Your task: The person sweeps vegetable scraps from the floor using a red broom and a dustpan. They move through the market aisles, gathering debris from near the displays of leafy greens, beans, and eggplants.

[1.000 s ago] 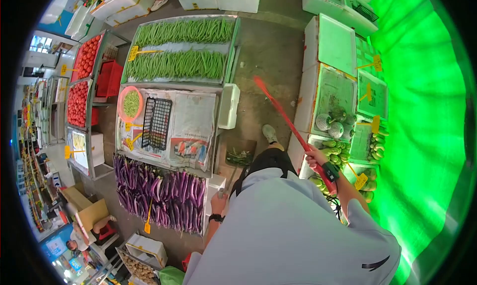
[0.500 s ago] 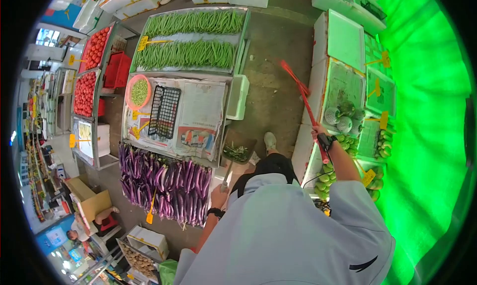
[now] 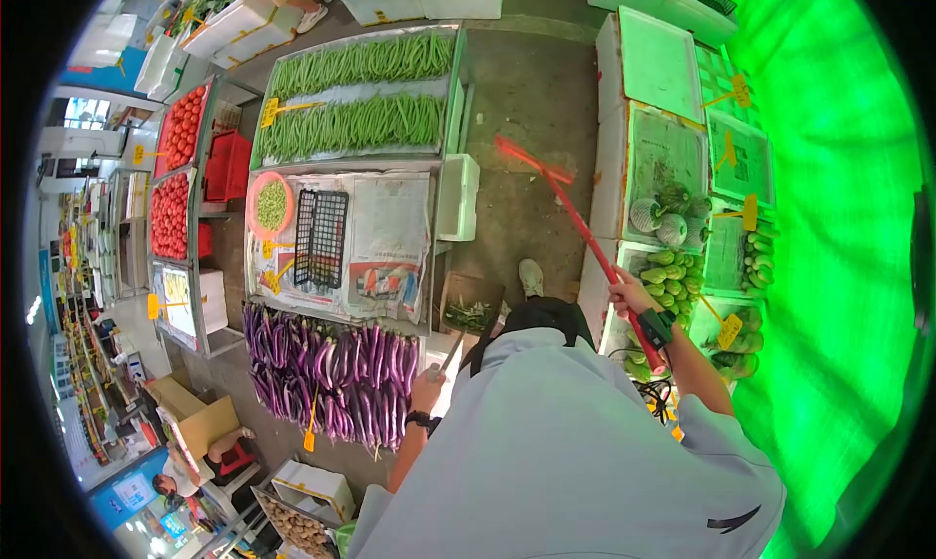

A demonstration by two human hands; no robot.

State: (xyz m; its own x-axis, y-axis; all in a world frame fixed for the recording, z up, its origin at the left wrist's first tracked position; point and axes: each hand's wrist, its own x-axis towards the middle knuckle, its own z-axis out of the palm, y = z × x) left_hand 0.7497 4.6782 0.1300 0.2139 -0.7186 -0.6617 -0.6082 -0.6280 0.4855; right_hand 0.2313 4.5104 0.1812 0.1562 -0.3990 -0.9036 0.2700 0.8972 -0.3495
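Observation:
My right hand is closed round the shaft of a red broom. Its head reaches forward over the grey floor and is blurred by motion; the shaft's butt end passes beside my wrist. Low on the left, my left hand grips the thin grey handle of a dustpan, which rests on the floor ahead of my body. Green leafy scraps lie in the pan. Purple eggplants are laid out in rows just left of that hand.
On the left stand tables with green beans, newspaper, a black basket and tomatoes. White foam boxes with green vegetables line the right, before a green sheet. A person sits at lower left.
The broom head has swung left across the floor, and my right hand has lowered slightly. My left hand still holds the dustpan handle. The view has shifted a little.

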